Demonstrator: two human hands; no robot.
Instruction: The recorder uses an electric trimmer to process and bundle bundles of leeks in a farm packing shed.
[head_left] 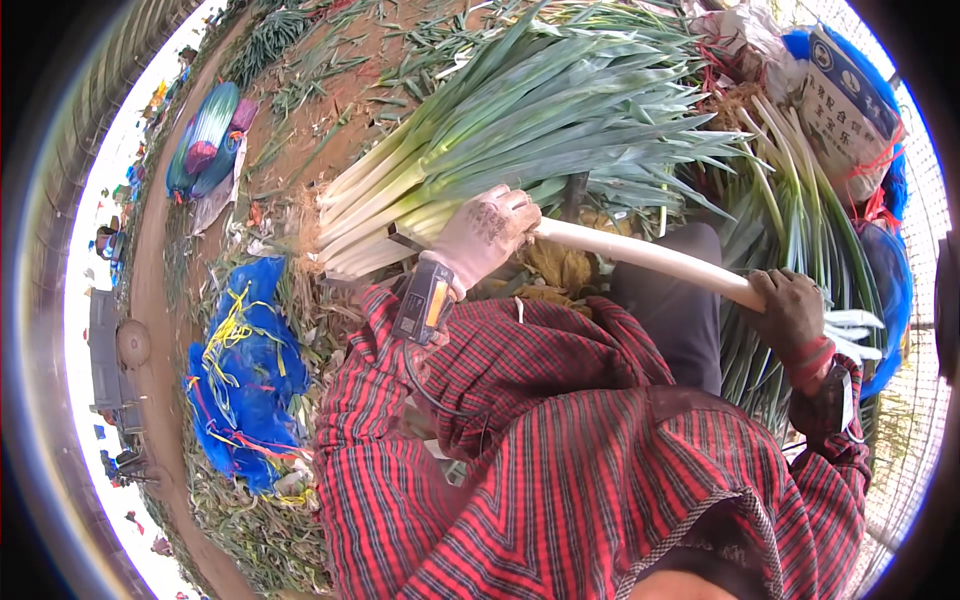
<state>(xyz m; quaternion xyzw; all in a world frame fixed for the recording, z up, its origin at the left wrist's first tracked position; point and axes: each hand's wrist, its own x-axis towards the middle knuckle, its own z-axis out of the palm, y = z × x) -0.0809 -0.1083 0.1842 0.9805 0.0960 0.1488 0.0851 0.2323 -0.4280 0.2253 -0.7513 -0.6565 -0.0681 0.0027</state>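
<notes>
A long white green onion stalk (pixel 650 254) stretches across in front of me above my lap. Its left end is in my left hand (pixel 488 232), which wears a pale, soiled glove and has its fingers closed. Toward the other end, my right hand (pixel 788 308), in a dark dirty glove, grips the same stalk. Just beyond my left hand lies a large pile of green onions (pixel 570 110), roots to the left and green leaves to the right. More green onions (pixel 800 190) lie beyond my right hand. Some pale stalk pieces (pixel 852 330) show beside that hand.
A blue mesh bundle (pixel 245 370) with yellow and pink ties lies at left. Farther off are wrapped bundles (pixel 208 142) on the dirt. Leaf scraps (pixel 250 540) litter the ground. A printed sack (pixel 842 120) and blue netting (pixel 885 270) stand by the mesh wall at right.
</notes>
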